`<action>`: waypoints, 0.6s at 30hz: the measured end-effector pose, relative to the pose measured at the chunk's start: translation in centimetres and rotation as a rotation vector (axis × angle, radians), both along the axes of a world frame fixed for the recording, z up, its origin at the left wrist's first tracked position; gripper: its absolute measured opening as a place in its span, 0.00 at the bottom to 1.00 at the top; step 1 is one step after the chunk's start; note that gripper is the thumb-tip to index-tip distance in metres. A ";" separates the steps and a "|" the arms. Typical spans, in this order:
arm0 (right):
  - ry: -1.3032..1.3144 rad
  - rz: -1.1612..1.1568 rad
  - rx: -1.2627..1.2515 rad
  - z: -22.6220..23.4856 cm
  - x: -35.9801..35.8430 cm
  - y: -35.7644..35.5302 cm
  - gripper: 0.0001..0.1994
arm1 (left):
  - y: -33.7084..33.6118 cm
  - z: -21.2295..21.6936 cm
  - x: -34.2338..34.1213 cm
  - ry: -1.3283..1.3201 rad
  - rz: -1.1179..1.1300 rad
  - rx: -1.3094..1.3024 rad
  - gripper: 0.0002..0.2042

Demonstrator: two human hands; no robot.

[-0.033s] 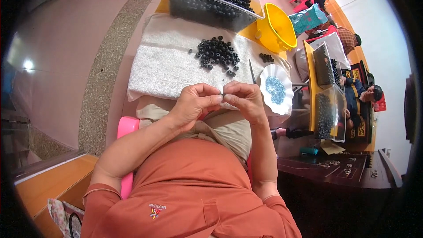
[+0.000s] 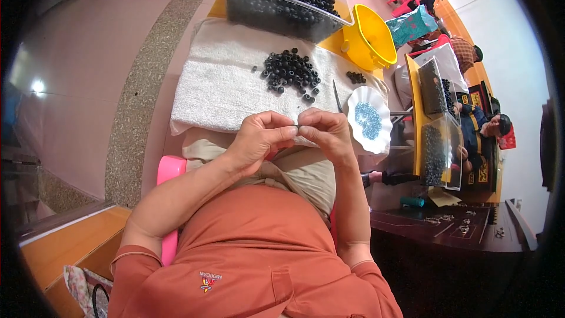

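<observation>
Closest to the camera, a person in an orange shirt sits with both hands raised together above the lap, at the near edge of a white towel (image 2: 223, 82). Left hand (image 2: 259, 138) and right hand (image 2: 326, 132) meet fingertip to fingertip, each pinched nearly closed on one tiny dark bead (image 2: 296, 126) held between them. It is too small to tell its hole or long axis; it seems to lie level, running from hand to hand.

Judging from so fine a grip, the bead could slip and drop into the lap or roll off the towel.

Just right of the hands sits a white scalloped dish (image 2: 385, 119) of small blue pieces. Farther out, a loose heap of black beads (image 2: 289, 70) lies on the towel. Beyond that stand a clear tub (image 2: 282, 15) full of black beads and a yellow bowl (image 2: 368, 41).
</observation>
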State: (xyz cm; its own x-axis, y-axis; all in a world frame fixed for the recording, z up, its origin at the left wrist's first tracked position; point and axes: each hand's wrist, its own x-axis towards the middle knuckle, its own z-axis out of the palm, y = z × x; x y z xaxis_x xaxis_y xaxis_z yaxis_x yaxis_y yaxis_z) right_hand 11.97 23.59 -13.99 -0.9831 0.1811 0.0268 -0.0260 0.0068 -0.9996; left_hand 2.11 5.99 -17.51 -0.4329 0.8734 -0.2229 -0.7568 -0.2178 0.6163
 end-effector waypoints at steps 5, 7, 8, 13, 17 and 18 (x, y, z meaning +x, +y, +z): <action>0.124 -0.042 0.088 -0.9 -0.2 -0.7 0.08 | -0.1 0.4 0.1 -0.050 0.046 -0.014 0.06; 0.136 -0.046 0.058 -1.1 -0.3 -1.3 0.10 | -0.1 0.7 0.0 -0.130 0.080 -0.012 0.06; 0.180 -0.051 0.009 -1.3 -0.2 -1.6 0.12 | -0.2 0.7 0.0 -0.129 0.083 -0.010 0.06; 0.399 -0.128 0.305 -2.7 -0.7 -2.5 0.20 | 0.0 0.4 -0.1 -0.182 0.093 0.017 0.07; 0.433 -0.260 0.736 -1.8 -1.2 -3.9 0.21 | 0.0 -0.1 0.0 -0.145 0.141 0.056 0.06; 0.431 -0.296 0.754 -2.0 -1.2 -4.0 0.22 | 0.0 0.0 0.0 -0.150 0.142 0.042 0.06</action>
State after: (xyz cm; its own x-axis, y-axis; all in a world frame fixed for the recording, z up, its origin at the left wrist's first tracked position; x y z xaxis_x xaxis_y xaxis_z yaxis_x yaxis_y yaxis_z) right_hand 10.73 19.61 -15.96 -0.7767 0.2094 0.5940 -0.2890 0.7195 -0.6315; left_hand 2.12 6.02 -17.55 -0.5172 0.8159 -0.2584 -0.7991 -0.3522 0.4873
